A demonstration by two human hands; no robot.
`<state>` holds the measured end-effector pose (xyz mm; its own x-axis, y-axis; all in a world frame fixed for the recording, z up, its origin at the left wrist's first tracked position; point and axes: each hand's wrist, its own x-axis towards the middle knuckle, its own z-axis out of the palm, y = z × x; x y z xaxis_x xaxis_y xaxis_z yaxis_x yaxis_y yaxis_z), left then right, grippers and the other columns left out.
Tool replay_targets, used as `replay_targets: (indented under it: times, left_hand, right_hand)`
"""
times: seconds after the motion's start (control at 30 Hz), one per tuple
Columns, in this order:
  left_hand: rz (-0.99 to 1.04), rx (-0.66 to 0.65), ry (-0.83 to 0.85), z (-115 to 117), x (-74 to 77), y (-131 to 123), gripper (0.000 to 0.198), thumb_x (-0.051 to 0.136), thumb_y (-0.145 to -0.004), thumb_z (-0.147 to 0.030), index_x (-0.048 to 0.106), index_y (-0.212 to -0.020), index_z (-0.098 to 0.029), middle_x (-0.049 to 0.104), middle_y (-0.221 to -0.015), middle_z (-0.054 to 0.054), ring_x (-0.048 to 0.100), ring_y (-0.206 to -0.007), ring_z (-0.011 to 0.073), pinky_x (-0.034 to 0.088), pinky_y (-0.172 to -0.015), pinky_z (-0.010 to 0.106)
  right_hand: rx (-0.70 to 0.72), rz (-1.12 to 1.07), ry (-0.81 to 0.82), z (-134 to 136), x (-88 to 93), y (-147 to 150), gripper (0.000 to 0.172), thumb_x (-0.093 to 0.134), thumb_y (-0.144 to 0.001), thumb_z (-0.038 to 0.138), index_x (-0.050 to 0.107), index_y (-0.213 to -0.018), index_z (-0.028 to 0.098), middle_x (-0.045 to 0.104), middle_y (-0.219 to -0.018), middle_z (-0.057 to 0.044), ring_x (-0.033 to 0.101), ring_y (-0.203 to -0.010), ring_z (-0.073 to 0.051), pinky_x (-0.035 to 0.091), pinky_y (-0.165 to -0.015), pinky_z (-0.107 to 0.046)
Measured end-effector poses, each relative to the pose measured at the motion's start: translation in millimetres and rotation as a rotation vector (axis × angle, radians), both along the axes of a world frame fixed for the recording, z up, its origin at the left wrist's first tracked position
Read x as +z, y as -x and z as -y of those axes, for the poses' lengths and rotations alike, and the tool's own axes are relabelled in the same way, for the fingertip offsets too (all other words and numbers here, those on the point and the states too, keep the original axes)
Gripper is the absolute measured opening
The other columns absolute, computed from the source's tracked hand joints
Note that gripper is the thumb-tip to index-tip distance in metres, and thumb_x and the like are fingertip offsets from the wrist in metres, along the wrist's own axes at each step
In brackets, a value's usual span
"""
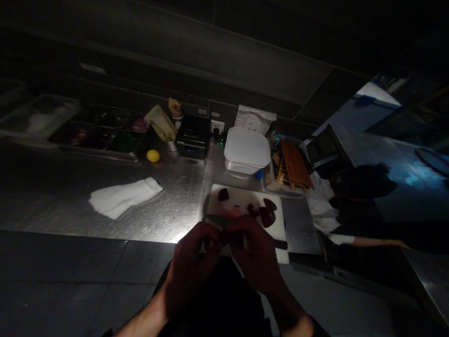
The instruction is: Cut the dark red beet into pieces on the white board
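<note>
Over the near edge of a white cutting board (215, 199), my left hand (192, 255) and my right hand (257, 252) meet with bent fingers. Both pinch a dark red beetroot piece (224, 235) between their fingertips; its outline is hard to make out in the dim light. On the board lie a beetroot chunk (223, 194) at the left, larger beetroot wedges (267, 216) at the right and small cut bits between them. Pink juice stains the board's middle. A black handle (280, 244), apparently a knife's, sticks out beyond my right hand.
Behind the board stands a lidded white tub (247, 147), with a container of orange-brown slatted mats (296, 164) beside it. Leftward are a white cloth (124, 197), a lemon (153, 156), a black device (193, 135) and a metal ingredient tray (105, 153). Another person's arm (372, 241) is at the right.
</note>
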<state>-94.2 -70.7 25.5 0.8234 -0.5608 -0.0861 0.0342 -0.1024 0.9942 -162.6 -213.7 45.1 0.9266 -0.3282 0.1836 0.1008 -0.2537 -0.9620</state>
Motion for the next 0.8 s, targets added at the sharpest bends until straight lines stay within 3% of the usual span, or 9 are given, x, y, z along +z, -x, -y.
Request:
replay_targets:
  times: [0.17, 0.37, 0.53, 0.67, 0.8]
  left_hand:
    - [0.199, 0.01, 0.047, 0, 0.0, 4, 0.006, 0.053, -0.084, -0.017, 0.051, -0.083, -0.023, 0.057, -0.081, -0.003, 0.053, -0.075, 0.012, 0.042, -0.067, 0.025]
    - [0.257, 0.019, 0.031, -1, 5.3, 6, 0.008, 0.054, -0.082, -0.015, 0.051, -0.082, -0.022, 0.057, -0.083, -0.002, 0.055, -0.076, 0.0126, 0.044, -0.068, 0.026]
    - [0.041, 0.029, -0.012, 0, 3.9, 4, 0.008, 0.056, -0.083, -0.025, 0.056, -0.09, -0.022, 0.063, -0.083, 0.0, 0.058, -0.076, 0.015, 0.046, -0.067, 0.028]
    - [-0.189, 0.012, 0.115, 6, 8.4, -3, 0.011, 0.062, -0.079, -0.029, 0.057, -0.083, -0.02, 0.065, -0.076, 0.0, 0.06, -0.069, 0.0134, 0.047, -0.062, 0.025]
    - [-0.258, 0.016, 0.203, 10, 13.5, -7, 0.009, 0.066, -0.076, -0.025, 0.059, -0.077, -0.019, 0.065, -0.071, -0.003, 0.059, -0.066, 0.0103, 0.047, -0.061, 0.021]
  right_hand:
    - [-0.111, -0.009, -0.275, -10, -5.4, 2, 0.034, 0.061, -0.071, 0.003, 0.06, -0.097, 0.026, 0.063, -0.094, 0.0, 0.063, -0.083, -0.014, 0.051, -0.075, -0.029]
    - [-0.189, 0.059, -0.348, -18, -8.6, 2, 0.035, 0.063, -0.071, 0.004, 0.062, -0.097, 0.027, 0.062, -0.093, 0.001, 0.063, -0.081, -0.012, 0.052, -0.072, -0.025]
    - [-0.154, 0.029, -0.165, -14, -11.4, 2, 0.036, 0.059, -0.074, 0.003, 0.06, -0.101, 0.028, 0.06, -0.098, 0.0, 0.061, -0.087, -0.015, 0.05, -0.076, -0.03]
    - [0.002, 0.037, 0.122, -2, -3.6, 1, 0.038, 0.054, -0.075, -0.001, 0.056, -0.1, 0.027, 0.06, -0.095, 0.0, 0.057, -0.088, -0.015, 0.047, -0.079, -0.033]
    - [0.085, 0.078, 0.356, 7, 4.3, -3, 0.039, 0.054, -0.076, -0.002, 0.056, -0.104, 0.026, 0.062, -0.097, -0.001, 0.056, -0.095, -0.017, 0.046, -0.086, -0.038]
